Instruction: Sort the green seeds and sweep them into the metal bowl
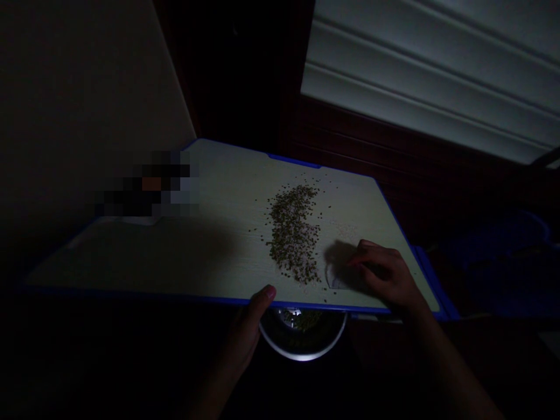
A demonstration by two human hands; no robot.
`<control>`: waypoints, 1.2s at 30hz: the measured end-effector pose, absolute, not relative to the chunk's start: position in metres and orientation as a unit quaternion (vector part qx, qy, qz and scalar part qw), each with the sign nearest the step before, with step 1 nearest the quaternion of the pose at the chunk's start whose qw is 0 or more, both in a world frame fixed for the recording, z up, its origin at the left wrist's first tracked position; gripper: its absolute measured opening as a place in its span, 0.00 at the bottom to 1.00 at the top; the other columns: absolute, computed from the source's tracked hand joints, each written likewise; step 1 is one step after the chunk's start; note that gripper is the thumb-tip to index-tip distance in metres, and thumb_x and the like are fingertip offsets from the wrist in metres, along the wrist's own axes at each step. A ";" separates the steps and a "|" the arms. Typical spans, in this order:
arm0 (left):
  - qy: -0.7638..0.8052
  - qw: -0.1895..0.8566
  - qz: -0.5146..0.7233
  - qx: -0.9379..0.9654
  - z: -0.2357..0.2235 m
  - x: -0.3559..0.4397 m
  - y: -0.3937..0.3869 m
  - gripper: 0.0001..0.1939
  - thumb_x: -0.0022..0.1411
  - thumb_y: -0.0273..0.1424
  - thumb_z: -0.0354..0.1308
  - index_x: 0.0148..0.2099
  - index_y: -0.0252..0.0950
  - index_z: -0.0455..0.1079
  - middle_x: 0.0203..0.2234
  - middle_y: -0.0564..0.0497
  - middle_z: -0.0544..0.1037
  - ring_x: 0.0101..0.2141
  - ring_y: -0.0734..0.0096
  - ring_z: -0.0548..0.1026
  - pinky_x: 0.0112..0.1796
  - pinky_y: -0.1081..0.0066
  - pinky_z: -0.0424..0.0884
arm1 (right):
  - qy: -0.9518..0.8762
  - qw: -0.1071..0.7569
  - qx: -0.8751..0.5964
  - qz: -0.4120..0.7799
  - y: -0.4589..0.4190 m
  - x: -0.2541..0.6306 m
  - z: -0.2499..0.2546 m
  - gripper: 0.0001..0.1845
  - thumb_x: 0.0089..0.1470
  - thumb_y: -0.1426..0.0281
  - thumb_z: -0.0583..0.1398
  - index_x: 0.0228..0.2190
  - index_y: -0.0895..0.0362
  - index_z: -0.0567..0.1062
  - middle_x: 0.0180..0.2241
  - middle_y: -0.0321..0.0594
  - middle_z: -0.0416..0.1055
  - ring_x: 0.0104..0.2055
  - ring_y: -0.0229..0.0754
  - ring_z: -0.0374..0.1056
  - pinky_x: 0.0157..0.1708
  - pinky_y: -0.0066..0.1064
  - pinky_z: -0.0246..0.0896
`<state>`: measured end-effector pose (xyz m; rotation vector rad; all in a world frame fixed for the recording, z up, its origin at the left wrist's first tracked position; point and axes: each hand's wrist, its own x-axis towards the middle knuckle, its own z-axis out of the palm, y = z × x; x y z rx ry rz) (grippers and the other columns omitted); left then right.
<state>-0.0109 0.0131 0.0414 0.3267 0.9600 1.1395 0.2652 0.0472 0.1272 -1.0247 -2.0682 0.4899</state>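
Observation:
A small folding table [219,175] with a pale top and blue rim stands before me in dim light. Many small dark green and pale seeds or beans [293,233] lie spread in a long heap across it. My left hand [251,321] is at the near edge, its thumb over the rim and its fingers hidden below. Beneath that edge, beside this hand, a metal bowl [303,354] shows more greenish grains inside. Right of the heap, my right hand [387,271] is over the tabletop with fingers pinched together. Whatever is between the fingertips is too small to make out.
Some pale bits [345,228] lie scattered beyond my right hand. A blurred-out object [149,186] sits at the table's left end, against a wall [87,87]. White slatted panels [429,76] rise behind, and a blue item [503,245] is at the right.

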 end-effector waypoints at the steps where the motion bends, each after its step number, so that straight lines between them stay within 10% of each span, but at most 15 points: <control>1: 0.433 0.725 0.514 0.150 0.043 -0.011 0.013 0.24 0.55 0.40 0.71 0.50 0.32 0.78 0.46 0.45 0.85 0.56 0.51 0.76 0.60 0.57 0.66 | -0.812 0.380 -0.400 0.190 0.047 0.265 0.128 0.07 0.60 0.75 0.60 0.36 0.54 0.79 0.27 0.37 0.70 0.30 0.40 0.65 0.28 0.33 0.56; 36: 0.435 0.727 0.507 0.159 0.039 -0.010 0.014 0.22 0.58 0.40 0.69 0.51 0.32 0.78 0.49 0.45 0.84 0.57 0.53 0.76 0.61 0.60 0.65 | -0.852 0.341 -0.337 0.212 0.049 0.261 0.132 0.12 0.62 0.75 0.59 0.43 0.54 0.80 0.34 0.41 0.78 0.36 0.43 0.68 0.35 0.38 0.61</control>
